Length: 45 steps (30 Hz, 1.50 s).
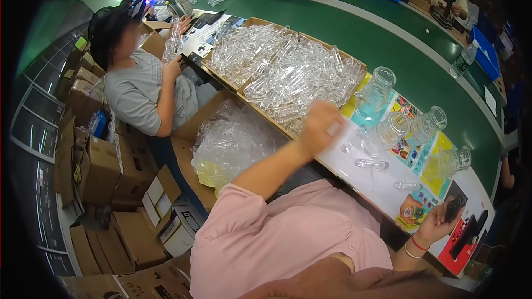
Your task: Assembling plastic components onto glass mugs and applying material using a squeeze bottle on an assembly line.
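My left hand (321, 128), blurred by motion, is closed at the front edge of a cardboard tray (359, 62) heaped with small clear glass pieces (302, 75). Something small and pale shows at its fingers, too smeared to name. Lower right, my right hand (439, 222) is closed around a dark rounded object (455, 206). Between the hands, small clear glass pieces, one a short tube (371, 164) and another stubby tube (408, 186), lie on white, printed sheeting (354, 177). Beyond them stand several larger clear glass vessels (382, 83).
A grey-shirted co-worker (145, 86) sits at the left, holding a clear glass piece (173, 44). An open carton with clear plastic bags (233, 138) stands below the tray. Cardboard boxes (100, 166) pile up at the left. A green curved table (343, 19) runs behind, with a bottle (464, 60).
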Each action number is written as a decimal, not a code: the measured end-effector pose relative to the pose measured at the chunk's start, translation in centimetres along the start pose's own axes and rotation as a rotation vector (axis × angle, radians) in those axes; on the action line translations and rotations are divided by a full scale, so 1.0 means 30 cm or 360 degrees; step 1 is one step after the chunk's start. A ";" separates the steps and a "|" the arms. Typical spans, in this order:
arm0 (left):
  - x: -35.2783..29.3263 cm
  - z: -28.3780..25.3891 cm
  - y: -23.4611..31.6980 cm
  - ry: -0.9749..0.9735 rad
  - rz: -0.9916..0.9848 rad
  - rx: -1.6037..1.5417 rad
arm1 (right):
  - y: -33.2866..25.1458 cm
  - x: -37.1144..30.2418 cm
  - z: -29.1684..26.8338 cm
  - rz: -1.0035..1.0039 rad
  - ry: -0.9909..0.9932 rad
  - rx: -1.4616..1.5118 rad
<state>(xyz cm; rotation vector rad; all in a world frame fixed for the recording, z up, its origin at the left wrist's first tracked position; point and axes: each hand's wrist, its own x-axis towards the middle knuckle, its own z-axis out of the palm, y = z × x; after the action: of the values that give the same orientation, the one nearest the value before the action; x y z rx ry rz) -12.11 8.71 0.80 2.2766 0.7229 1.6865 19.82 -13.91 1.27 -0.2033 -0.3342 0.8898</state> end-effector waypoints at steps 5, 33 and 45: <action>0.062 -0.381 -0.386 0.0163 -0.0390 0.1039 | 0.032 0.012 0.014 -0.0006 0.0170 0.0024; 0.011 -0.154 0.214 -0.0671 -0.1636 -0.1709 | 0.014 0.001 0.023 0.0092 0.0116 0.0129; 0.010 -0.004 0.370 -0.0465 -0.1345 -0.1848 | 0.028 -0.050 0.102 -0.0070 0.0378 0.0006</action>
<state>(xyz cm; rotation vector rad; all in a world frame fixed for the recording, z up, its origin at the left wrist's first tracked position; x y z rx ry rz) -9.32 -0.65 6.09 1.0935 0.3563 0.9008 17.21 -14.48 3.55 -0.2941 -0.1160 0.8129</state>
